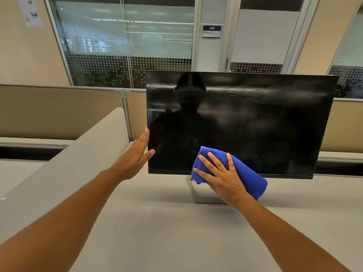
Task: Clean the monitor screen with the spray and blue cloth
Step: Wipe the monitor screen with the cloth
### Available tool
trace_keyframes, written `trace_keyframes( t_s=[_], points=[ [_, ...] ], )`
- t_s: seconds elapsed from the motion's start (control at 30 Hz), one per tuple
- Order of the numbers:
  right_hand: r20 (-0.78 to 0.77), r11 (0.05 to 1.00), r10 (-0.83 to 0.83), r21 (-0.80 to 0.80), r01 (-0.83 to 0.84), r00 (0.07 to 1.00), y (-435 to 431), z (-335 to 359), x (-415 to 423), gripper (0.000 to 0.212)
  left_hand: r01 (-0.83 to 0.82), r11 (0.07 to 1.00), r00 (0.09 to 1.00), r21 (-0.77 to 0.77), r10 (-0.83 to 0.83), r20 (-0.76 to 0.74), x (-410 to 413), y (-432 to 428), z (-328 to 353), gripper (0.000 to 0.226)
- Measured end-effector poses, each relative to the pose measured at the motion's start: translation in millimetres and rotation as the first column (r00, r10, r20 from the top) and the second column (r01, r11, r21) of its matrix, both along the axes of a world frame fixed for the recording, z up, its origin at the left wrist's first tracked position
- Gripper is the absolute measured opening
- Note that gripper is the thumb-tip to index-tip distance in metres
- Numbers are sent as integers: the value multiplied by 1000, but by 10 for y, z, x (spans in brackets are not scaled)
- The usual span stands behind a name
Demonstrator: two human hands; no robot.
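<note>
Monitor [255,124] stands right of centre on the grey table [157,222], screen dark. Blue cloth [249,177] is bunched at the screen's lower centre, overlapping the bottom bezel above the stand [198,193]. Right hand [222,177] lies flat on the cloth, fingers spread and straight, pressing it to the glass. Left hand [135,160] is wide, fingers straight, against the monitor's left edge, thumb on the front. Wet streaks [245,90] show on the screen's upper right.

Soft, even overhead office light; ceiling strips reflect in the glass partition [121,36]; the dark monitor screen [255,118] shows pale streaky glare up top; faint shadows on the desk [157,222]; wide-angle edges bow; focus mostly crisp.
</note>
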State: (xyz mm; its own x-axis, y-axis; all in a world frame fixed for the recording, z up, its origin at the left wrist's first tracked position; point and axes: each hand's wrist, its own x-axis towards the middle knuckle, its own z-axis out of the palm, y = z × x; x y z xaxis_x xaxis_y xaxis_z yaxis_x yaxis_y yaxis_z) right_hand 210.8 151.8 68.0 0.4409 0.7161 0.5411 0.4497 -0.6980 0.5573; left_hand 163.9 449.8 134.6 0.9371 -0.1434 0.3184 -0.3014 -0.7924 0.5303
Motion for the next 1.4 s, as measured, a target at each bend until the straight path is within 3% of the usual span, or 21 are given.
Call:
trace_keyframes(
  t_s=[0.27, 0.4, 0.6, 0.93, 1.03, 1.23, 1.4],
  points=[
    [1, 994, 103, 20, -103, 995, 902, 104, -71, 75, 3, 997, 1000, -75, -2, 9, 27, -42, -43, 66],
    [38, 994, 96, 40, -98, 995, 997, 186, -32, 71, -11, 999, 1000, -32, 12, 24, 38, -36, -37, 66],
    [57, 924, -20, 383, -4, 998, 639, 384, 55, 56, -45, 997, 998, -65, 48, 37, 46, -80, -71, 69],
    [-93, 698, -203, 684, 211, 975, -223, 339, 165, 51, -70, 991, 997, -117, 74, 26, 12, -185, -77, 72],
    [-71, 745, -177, 642, 180, 982, -146, 262, 120, 59, -81, 982, 996, -171, 86, 24, 1, -234, -90, 72],
    [8, 951, -55, 305, 50, 998, 282, 76, -35, 71, -116, 965, 993, -236, 117, -11, -133, -325, -277, 70],
    [-62, 999, 24, 50, -21, 998, 741, 68, -131, 71, -162, 956, 987, -245, 162, -21, -223, -440, -449, 62]
  ],
)
